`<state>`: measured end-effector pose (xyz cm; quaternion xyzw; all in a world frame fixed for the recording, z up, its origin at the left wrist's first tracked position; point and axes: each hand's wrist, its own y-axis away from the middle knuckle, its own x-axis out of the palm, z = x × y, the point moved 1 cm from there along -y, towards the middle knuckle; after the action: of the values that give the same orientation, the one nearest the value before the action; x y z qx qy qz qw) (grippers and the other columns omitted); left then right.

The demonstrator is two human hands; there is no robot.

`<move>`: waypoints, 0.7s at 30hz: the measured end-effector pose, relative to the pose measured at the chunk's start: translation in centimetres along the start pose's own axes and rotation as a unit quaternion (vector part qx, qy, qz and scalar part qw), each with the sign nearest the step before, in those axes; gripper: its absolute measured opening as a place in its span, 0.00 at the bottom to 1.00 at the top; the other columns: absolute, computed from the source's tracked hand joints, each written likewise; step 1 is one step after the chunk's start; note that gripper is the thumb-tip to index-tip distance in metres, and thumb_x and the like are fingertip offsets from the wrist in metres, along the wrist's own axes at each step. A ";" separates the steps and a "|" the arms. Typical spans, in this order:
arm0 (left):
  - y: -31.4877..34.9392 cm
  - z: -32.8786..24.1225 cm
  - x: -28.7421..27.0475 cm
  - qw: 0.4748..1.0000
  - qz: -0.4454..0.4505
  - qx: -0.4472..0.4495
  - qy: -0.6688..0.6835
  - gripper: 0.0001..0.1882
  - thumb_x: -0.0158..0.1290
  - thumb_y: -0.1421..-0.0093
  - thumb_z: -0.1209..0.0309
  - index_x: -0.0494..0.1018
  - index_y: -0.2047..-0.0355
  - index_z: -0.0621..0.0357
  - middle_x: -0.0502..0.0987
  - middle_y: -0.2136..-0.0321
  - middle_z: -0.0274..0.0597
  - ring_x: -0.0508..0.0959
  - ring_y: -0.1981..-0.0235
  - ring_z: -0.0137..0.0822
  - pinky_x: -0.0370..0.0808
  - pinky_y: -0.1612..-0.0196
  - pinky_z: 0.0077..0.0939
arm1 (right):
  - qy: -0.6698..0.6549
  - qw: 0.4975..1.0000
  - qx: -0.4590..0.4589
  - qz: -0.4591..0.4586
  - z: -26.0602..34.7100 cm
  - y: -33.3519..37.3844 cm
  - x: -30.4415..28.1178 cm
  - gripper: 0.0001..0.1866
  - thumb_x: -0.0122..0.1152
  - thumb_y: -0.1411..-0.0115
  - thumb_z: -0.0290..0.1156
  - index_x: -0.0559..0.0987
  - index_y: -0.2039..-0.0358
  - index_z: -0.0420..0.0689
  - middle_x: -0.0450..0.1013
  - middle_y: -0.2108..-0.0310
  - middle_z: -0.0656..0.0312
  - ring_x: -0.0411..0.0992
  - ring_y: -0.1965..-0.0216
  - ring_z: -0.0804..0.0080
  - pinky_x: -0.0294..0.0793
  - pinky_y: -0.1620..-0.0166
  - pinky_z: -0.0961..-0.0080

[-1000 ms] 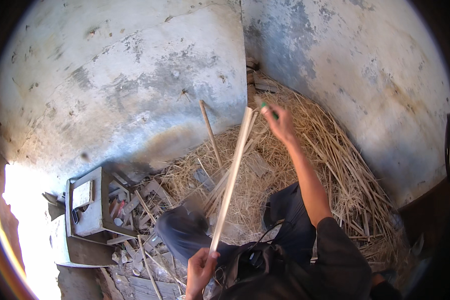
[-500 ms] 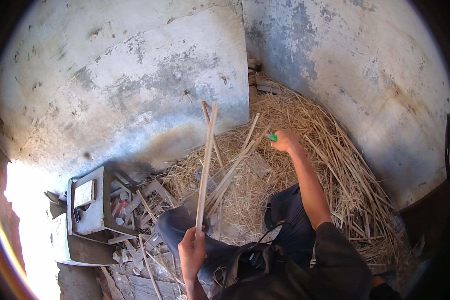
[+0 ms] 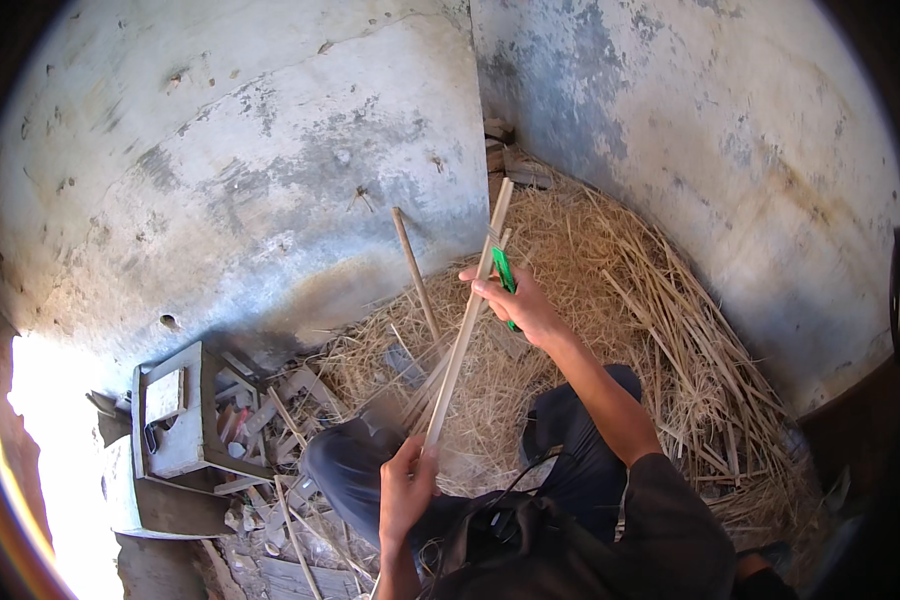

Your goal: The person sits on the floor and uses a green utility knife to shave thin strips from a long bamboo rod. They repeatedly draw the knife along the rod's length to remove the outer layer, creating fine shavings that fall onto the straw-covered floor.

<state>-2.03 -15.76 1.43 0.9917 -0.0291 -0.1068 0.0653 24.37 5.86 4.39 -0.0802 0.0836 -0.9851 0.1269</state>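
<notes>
My left hand (image 3: 407, 490) is closed around the lower end of a long, pale bamboo strip (image 3: 458, 360), which slants up and to the right in front of me. Near the strip's upper part is my right hand (image 3: 525, 308), its fingers wrapped around a green box cutter (image 3: 504, 270). The thumb and forefinger of that hand lie against the strip, and the cutter's grey blade end is beside or across it; which of the two I cannot tell. My legs (image 3: 355, 475) are bent on either side below the strip.
Dry shavings (image 3: 570, 240) cover the floor, with a heap of thin strips (image 3: 685, 340) along the right wall. One stick (image 3: 415, 270) stands slanted near the wall corner. At left, a worn wooden box (image 3: 178, 410) sits by scattered debris (image 3: 265, 515). Peeling walls (image 3: 300, 150) enclose the corner.
The bamboo strip has tilted to the right. My right hand has come left and nearer with the box cutter and now touches the strip. My left hand has shifted slightly right.
</notes>
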 end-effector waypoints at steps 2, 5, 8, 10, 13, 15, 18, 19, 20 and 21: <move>-0.4 1.2 0.0 1.000 0.001 0.021 -0.007 0.15 0.57 0.26 0.68 0.78 0.45 0.63 0.78 0.72 0.33 0.77 0.73 0.21 0.78 0.71 0.20 | -0.013 0.999 -0.022 -0.035 0.1 0.0 0.3 0.20 0.71 0.32 0.41 0.86 0.47 0.41 0.76 0.74 0.72 0.54 0.83 0.91 0.49 0.80 0.82; -0.3 2.0 -0.3 0.993 -0.008 0.072 -0.089 0.16 0.60 0.29 0.70 0.78 0.46 0.65 0.82 0.71 0.37 0.81 0.71 0.23 0.79 0.65 0.24 | -0.014 0.996 -0.047 -0.071 0.5 -0.1 -0.3 0.18 0.73 0.33 0.38 0.87 0.49 0.41 0.75 0.76 0.73 0.55 0.83 0.91 0.50 0.79 0.82; 0.3 2.6 -1.6 0.988 0.067 0.051 -0.130 0.15 0.62 0.31 0.70 0.78 0.48 0.66 0.84 0.70 0.39 0.82 0.69 0.24 0.78 0.63 0.25 | -0.017 0.991 -0.064 -0.118 1.0 -0.3 -1.6 0.18 0.73 0.34 0.38 0.87 0.49 0.41 0.74 0.78 0.75 0.56 0.83 0.91 0.50 0.79 0.82; 0.8 3.6 -3.1 0.985 0.158 -0.046 -0.049 0.11 0.63 0.30 0.69 0.79 0.54 0.65 0.84 0.70 0.39 0.82 0.70 0.24 0.78 0.64 0.23 | 0.003 0.986 -0.074 -0.150 1.8 -0.2 -1.6 0.17 0.70 0.32 0.40 0.87 0.49 0.42 0.70 0.80 0.77 0.54 0.83 0.91 0.50 0.80 0.82; 1.7 4.2 -3.9 0.993 0.083 -0.072 0.035 0.10 0.61 0.29 0.69 0.79 0.57 0.65 0.81 0.74 0.34 0.80 0.72 0.24 0.78 0.66 0.22 | 0.036 0.985 -0.066 -0.153 2.3 0.2 -1.4 0.18 0.66 0.29 0.43 0.86 0.47 0.43 0.65 0.81 0.78 0.52 0.84 0.91 0.50 0.80 0.82; 1.3 1.3 -3.7 0.999 0.033 -0.039 0.005 0.10 0.59 0.26 0.66 0.77 0.60 0.62 0.76 0.76 0.29 0.74 0.76 0.19 0.71 0.73 0.17 | 0.073 0.979 -0.109 -0.153 2.2 0.3 -0.9 0.24 0.53 0.23 0.50 0.81 0.44 0.43 0.62 0.80 0.77 0.52 0.82 0.90 0.49 0.79 0.81; 0.3 -0.7 -3.5 1.000 -0.009 0.016 -0.003 0.14 0.54 0.23 0.61 0.76 0.60 0.61 0.71 0.77 0.25 0.66 0.79 0.15 0.61 0.76 0.14 | 0.162 0.952 -0.188 -0.181 1.5 0.3 1.1 0.27 0.41 0.21 0.55 0.79 0.47 0.45 0.63 0.79 0.74 0.55 0.81 0.86 0.51 0.79 0.77; 0.0 -1.2 -3.3 0.999 -0.015 0.024 0.023 0.14 0.53 0.22 0.61 0.75 0.60 0.60 0.70 0.77 0.25 0.65 0.79 0.15 0.61 0.76 0.14 | 0.165 0.952 -0.203 -0.157 1.0 0.2 1.8 0.27 0.42 0.21 0.55 0.79 0.48 0.45 0.63 0.79 0.74 0.55 0.81 0.85 0.51 0.79 0.76; -0.4 -1.7 -3.0 0.998 -0.016 0.033 0.049 0.14 0.52 0.22 0.61 0.74 0.60 0.60 0.69 0.77 0.24 0.64 0.79 0.15 0.60 0.76 0.14 | 0.170 0.952 -0.216 -0.136 0.2 0.4 2.1 0.27 0.42 0.21 0.55 0.79 0.48 0.45 0.63 0.79 0.73 0.55 0.81 0.84 0.51 0.79 0.76; -0.7 -2.3 -2.7 0.996 -0.017 0.042 0.075 0.14 0.52 0.22 0.61 0.73 0.60 0.59 0.68 0.76 0.24 0.63 0.79 0.14 0.60 0.76 0.14 | 0.175 0.951 -0.230 -0.115 -0.5 0.6 2.4 0.27 0.42 0.21 0.55 0.79 0.48 0.45 0.62 0.80 0.73 0.55 0.82 0.84 0.51 0.79 0.75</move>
<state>-4.13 -14.58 4.09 0.9991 -0.0112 -0.0320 0.0242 22.19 4.69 4.13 0.0574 0.3187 -0.9458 -0.0254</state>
